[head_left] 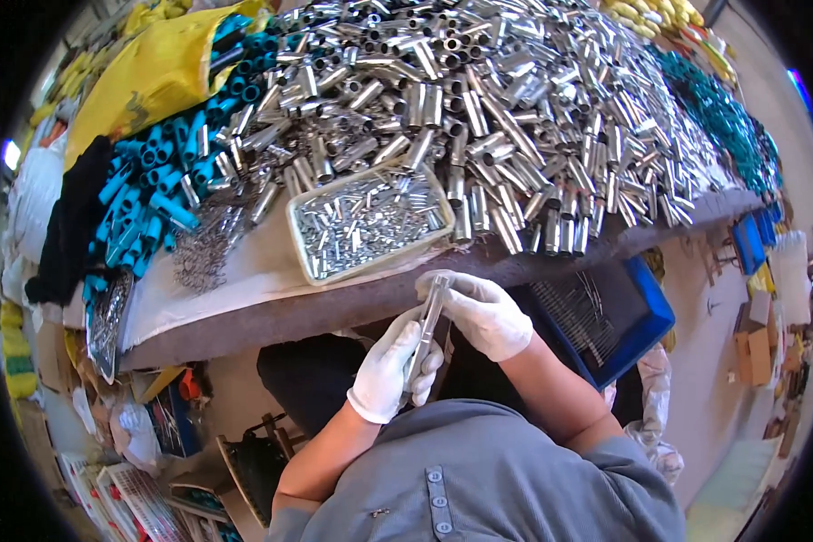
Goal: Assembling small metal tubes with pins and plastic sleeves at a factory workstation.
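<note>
Both of my hands wear white gloves and meet in front of my body, just below the table's near edge. Between them is a slim, shiny metal tube (pixel 429 318), tilted with its upper end away from me. My left hand (pixel 384 375) wraps round its lower part. At the upper end, the thumb and fingers of my right hand (pixel 490 316) pinch the tube. Just beyond my hands, a cream plastic tray (pixel 298 242) on the table holds many small silver metal pieces. Behind it spreads a big heap of chrome tubes (pixel 515 135).
Teal tubes (pixel 158 172) lie at the left, by a yellow sack (pixel 154 77) and a black cloth (pixel 72 212). Thin wire pieces (pixel 206 253) sit near the tray. A blue crate (pixel 650 316) with rows of metal parts stands below the table edge, right of my hands. Teal pieces (pixel 718 122) are piled far right.
</note>
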### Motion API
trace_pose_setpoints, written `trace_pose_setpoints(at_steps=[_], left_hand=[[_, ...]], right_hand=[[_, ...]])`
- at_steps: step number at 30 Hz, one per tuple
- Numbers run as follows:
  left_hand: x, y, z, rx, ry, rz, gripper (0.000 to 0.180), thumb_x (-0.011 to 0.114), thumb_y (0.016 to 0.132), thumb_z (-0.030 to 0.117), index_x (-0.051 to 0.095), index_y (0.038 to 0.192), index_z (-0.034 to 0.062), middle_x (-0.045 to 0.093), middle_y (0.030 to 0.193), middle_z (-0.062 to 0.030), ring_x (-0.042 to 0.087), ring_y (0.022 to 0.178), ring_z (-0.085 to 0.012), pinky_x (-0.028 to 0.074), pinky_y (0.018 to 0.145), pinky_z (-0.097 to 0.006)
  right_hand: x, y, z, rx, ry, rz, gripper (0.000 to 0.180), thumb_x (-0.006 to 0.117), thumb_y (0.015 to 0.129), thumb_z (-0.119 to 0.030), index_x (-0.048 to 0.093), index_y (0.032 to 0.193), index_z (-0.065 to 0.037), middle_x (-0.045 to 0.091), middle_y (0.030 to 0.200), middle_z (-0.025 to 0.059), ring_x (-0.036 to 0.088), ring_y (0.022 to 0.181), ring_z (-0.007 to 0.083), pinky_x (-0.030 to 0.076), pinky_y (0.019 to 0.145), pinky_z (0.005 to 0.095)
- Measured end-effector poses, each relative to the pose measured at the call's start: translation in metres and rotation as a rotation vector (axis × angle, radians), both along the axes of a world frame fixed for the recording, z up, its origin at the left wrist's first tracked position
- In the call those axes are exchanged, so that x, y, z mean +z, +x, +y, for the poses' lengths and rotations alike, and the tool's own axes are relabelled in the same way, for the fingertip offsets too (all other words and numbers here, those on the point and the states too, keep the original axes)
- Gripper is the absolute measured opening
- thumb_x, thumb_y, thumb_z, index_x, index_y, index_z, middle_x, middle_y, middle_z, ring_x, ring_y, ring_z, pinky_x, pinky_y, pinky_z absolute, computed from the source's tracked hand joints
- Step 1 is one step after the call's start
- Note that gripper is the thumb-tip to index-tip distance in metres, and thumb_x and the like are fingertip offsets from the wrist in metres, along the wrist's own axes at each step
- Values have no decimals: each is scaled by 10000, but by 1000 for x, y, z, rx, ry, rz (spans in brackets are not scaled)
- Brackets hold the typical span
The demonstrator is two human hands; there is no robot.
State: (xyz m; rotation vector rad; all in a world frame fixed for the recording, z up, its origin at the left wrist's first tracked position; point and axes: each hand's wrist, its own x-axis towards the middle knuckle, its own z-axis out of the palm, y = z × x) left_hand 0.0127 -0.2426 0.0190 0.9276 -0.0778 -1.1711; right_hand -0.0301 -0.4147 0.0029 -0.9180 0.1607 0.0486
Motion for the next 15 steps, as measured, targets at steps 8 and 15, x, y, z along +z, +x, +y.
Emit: trace_pose_setpoints(at_steps=[8,15], left_hand=[[-7,-5,-30,-20,63,-32,453,555,900,203,437,1308,46,606,917,-67,547,570,-96,397,419,-206],[-32,-11,-39,-70,98,87,454,528,902,129,415,1337,58,602,892,-70,462,495,-73,308,383,-177]], right_hand=[[-8,-28,-20,-134,-108,32,345,549,919,-196,539,1181,29,597,1075,84,556,998,159,436,902,307],[-76,-72,-56,-608,-826,-52,139,565,869,-46,639,980,-5,620,957,81,581,888,141,471,805,277]])
